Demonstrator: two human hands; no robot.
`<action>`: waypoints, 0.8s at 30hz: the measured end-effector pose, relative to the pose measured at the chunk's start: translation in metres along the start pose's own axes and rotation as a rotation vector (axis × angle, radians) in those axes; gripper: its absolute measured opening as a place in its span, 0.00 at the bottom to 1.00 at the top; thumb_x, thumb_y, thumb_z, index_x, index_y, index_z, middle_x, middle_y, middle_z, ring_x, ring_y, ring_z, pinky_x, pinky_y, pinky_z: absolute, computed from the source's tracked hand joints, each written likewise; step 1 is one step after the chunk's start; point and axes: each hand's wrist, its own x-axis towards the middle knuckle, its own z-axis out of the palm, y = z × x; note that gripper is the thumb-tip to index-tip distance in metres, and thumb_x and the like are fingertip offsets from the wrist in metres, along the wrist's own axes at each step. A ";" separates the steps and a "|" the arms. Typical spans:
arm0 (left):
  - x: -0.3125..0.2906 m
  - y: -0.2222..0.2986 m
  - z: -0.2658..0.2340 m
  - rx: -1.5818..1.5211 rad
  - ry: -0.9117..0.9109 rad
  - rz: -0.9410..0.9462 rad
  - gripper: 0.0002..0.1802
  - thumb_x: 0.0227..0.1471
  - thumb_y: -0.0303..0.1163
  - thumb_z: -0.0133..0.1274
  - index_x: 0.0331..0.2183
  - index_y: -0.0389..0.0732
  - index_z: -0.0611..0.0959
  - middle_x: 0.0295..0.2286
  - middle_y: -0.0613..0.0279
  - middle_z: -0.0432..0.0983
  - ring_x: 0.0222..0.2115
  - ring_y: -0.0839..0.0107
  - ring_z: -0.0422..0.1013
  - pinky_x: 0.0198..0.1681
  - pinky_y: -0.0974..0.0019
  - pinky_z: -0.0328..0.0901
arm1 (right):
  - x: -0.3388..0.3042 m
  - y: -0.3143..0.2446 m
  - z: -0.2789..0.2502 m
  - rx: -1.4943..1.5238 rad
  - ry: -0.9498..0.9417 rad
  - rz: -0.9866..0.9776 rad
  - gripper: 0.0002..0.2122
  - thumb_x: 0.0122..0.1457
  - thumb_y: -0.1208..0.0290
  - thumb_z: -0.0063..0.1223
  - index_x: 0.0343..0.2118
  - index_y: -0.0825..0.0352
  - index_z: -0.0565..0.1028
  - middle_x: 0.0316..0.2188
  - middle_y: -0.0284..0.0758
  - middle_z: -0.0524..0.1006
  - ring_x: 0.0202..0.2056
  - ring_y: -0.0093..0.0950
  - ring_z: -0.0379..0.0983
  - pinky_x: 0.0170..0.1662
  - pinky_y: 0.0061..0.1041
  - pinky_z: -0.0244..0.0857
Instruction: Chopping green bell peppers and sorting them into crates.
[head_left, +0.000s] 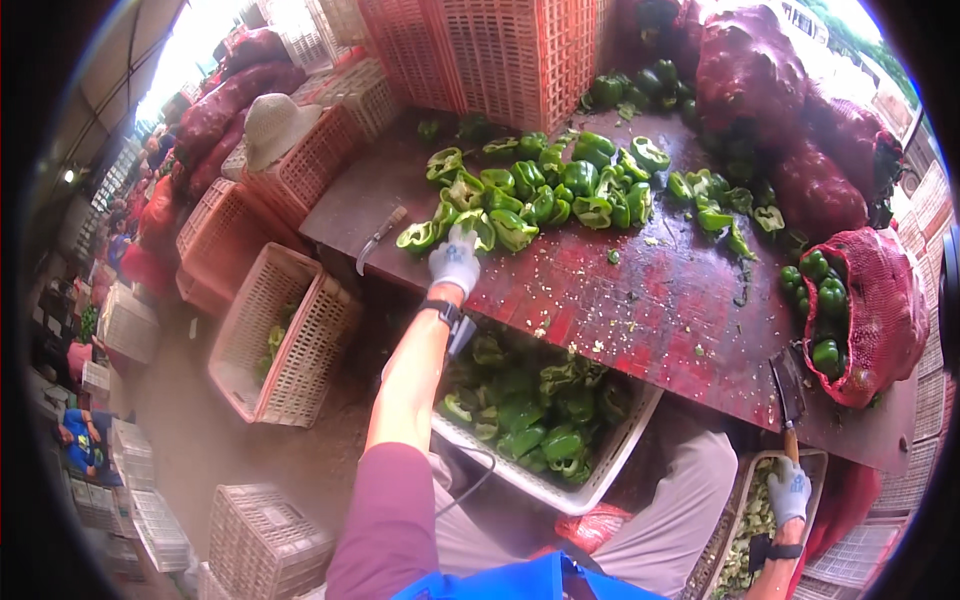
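Observation:
My left hand [455, 264], in a pale work glove, is at the near left edge of a pile of halved green bell peppers [545, 190]. Its fingers close on a bell pepper half [480, 232], partly covering it. Over at the lower right, my gloved right hand [789, 492] grips the wooden handle of a broad-bladed knife [787, 388]. The blade points away from me, above the table's near edge. Beneath this hand, a narrow crate [738, 530] holds pale green pepper scraps. A white crate [590, 500] of cut peppers sits between my legs, below the tabletop.
A curved knife [378, 243] lies on the reddish table [640, 300] at left. An open red mesh sack [885, 315] of whole peppers rests on the right. Stacked orange crates [480, 60] rise behind the pile; a tilted crate [262, 335] stands on the floor at left.

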 end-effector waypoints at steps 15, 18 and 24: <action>-0.136 0.043 -0.068 -1.416 -0.704 0.013 0.19 0.61 0.32 0.61 0.53 0.40 0.81 0.34 0.69 0.83 0.26 0.83 0.75 0.25 0.78 0.65 | 0.074 -0.385 -0.093 1.432 -0.641 -0.652 0.42 0.64 0.59 0.64 0.75 0.59 0.51 0.71 0.48 0.61 0.67 0.39 0.64 0.64 0.39 0.65; -0.195 0.053 -0.092 -1.577 -0.822 0.063 0.19 0.62 0.32 0.61 0.53 0.40 0.81 0.34 0.69 0.83 0.27 0.82 0.76 0.29 0.77 0.68 | 0.060 -0.439 -0.077 1.730 -1.006 -0.648 0.45 0.65 0.55 0.63 0.77 0.56 0.46 0.70 0.43 0.61 0.65 0.35 0.64 0.64 0.33 0.62; -0.246 0.061 -0.070 -1.694 -0.681 -0.027 0.15 0.63 0.34 0.62 0.49 0.40 0.83 0.33 0.73 0.82 0.28 0.84 0.74 0.32 0.75 0.68 | 0.021 -0.464 -0.060 1.804 -1.082 -0.688 0.28 0.68 0.59 0.57 0.68 0.60 0.64 0.54 0.34 0.76 0.51 0.24 0.74 0.53 0.25 0.70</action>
